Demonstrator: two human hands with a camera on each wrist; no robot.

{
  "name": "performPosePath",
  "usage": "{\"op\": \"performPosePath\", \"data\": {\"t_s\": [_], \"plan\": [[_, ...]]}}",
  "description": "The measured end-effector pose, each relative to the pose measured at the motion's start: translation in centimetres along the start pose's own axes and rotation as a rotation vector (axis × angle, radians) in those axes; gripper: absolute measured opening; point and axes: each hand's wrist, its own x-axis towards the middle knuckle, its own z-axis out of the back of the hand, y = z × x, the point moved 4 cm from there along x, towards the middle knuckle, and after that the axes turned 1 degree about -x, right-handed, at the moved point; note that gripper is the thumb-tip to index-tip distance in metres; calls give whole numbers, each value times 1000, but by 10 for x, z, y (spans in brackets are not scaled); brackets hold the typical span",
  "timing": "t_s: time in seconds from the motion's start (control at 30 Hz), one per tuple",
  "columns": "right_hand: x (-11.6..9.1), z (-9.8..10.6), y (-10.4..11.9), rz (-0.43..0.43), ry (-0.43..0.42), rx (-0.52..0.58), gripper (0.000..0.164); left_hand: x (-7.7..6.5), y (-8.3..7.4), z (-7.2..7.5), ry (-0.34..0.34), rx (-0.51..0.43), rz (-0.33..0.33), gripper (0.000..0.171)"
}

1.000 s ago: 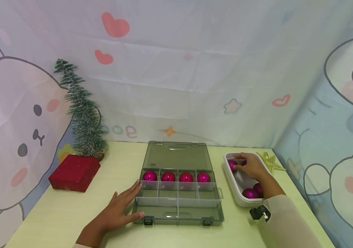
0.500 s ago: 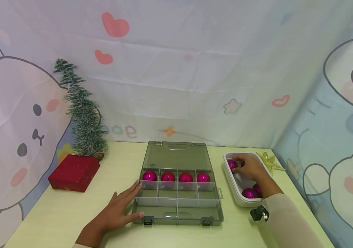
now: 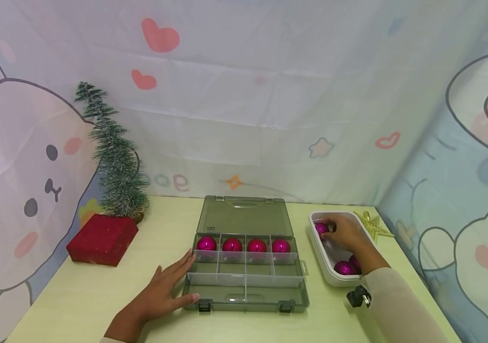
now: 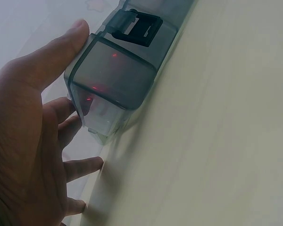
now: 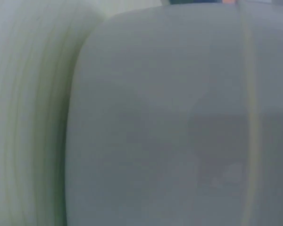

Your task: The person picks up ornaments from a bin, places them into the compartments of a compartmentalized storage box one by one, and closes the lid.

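My left hand (image 3: 162, 295) rests with spread fingers against the left side of the translucent grey compartment box (image 3: 220, 301). In the left wrist view the thumb lies along the box's (image 4: 115, 70) corner. The box's lid lies back, and its rear row holds several shiny pink baubles (image 3: 232, 245), one per compartment. My right hand (image 3: 348, 233) reaches into a white plastic tub (image 3: 318, 255), thumb and fingers pinching a glittery purple bauble (image 3: 321, 230) at its far end. The hand partly hides that end. Other glittery baubles (image 3: 344, 268) lie at the tub's near end.
A small frosted Christmas tree (image 3: 117, 166) stands at the back left behind a red box (image 3: 103, 239). A gold star (image 3: 374, 225) lies behind the tub at the right. Printed cloth (image 3: 248, 119) hangs around the table (image 3: 72, 305). The right wrist view is filled by the tub's wall (image 5: 155, 122).
My right hand's thumb and fingers have shifted slightly inside the tub around the baubles. The left hand and the grey box have stayed put.
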Motion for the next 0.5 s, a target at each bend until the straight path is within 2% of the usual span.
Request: {"op": "performPosePath", "data": {"t_s": [0.2, 0.5], "plan": [[-9, 7, 0, -46, -8, 33, 36, -1, 0, -1, 10, -16, 3, 93], [-28, 31, 8, -93, -92, 122, 45, 1, -1, 1, 6, -4, -1, 93]]}}
